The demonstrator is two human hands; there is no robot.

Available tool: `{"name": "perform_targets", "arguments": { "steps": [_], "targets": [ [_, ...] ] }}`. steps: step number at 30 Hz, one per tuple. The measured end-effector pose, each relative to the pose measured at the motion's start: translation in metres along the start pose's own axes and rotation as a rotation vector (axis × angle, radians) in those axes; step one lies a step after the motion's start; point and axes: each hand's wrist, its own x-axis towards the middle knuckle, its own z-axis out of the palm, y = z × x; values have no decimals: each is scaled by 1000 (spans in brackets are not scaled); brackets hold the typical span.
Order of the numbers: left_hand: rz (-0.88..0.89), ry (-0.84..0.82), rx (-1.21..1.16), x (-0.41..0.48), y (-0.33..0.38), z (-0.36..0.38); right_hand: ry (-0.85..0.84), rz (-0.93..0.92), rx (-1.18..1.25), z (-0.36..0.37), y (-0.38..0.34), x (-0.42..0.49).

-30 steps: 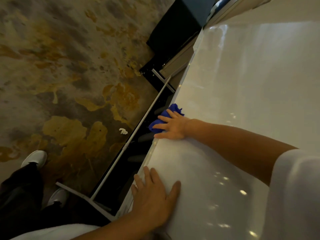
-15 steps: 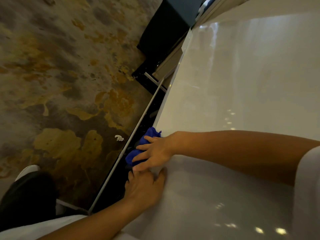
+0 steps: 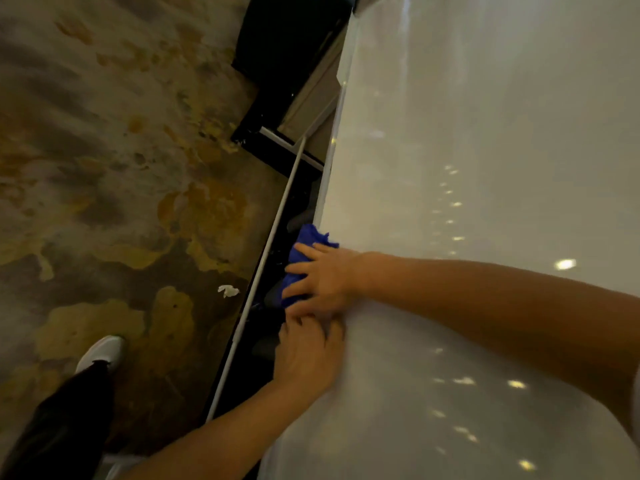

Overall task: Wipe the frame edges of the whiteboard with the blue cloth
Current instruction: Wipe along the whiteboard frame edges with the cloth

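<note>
Your right hand (image 3: 323,280) lies flat with its fingers spread, pressing the crumpled blue cloth (image 3: 304,252) against the lower frame edge (image 3: 327,188) of the glossy white whiteboard (image 3: 485,168). The fingers press rather than pinch; the cloth bunches under and beyond them, spilling over the edge toward the dark gap (image 3: 273,271) below the board.

Your left hand (image 3: 308,355) sits at about 6 o'clock from the right one, its fingertips touching or nearly touching it, palm braced on the board face with fingers loosely spread and holding nothing.

What matters for your next stroke is the line of that edge. It runs from about 7 o'clock near your left wrist up to about 1 o'clock at the far corner (image 3: 346,74). The cloth lies at 11 o'clock from your right knuckles, already on that line, and the right hand is the one on it. Toward 6 o'clock your left hand blocks the run, so I'd judge the open stretch is toward 1 o'clock; otherwise lift the left hand clear first.

The thin white stand rail (image 3: 273,237) runs parallel just beyond the gap; a white paper scrap (image 3: 228,291) lies on the mottled brown floor (image 3: 104,168).
</note>
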Motion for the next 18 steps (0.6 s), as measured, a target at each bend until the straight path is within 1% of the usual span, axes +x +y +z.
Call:
{"name": "perform_targets", "arguments": {
  "steps": [4,7,9,11,12,14,16,18],
  "targets": [
    [-28,24,-55,42,28,-5,-43,9,126,-12,32,10],
    [-4,32,-105,74,49,-11,-28,14,118,-17,70,16],
    [6,10,-116,85,56,-14,-24,10,120,-18,85,18],
    [-39,-65,-88,99,63,-19,13,5,100,-22,110,26],
    [-85,-108,-67,107,66,-22,49,49,87,-26,135,32],
    [-130,-193,-33,120,69,-29,132,240,45,-33,193,42],
    [-94,-244,-33,139,73,-36,148,431,59,-42,248,50],
    [-29,-254,-14,156,80,-43,102,494,97,-46,269,62]
  ]
}}
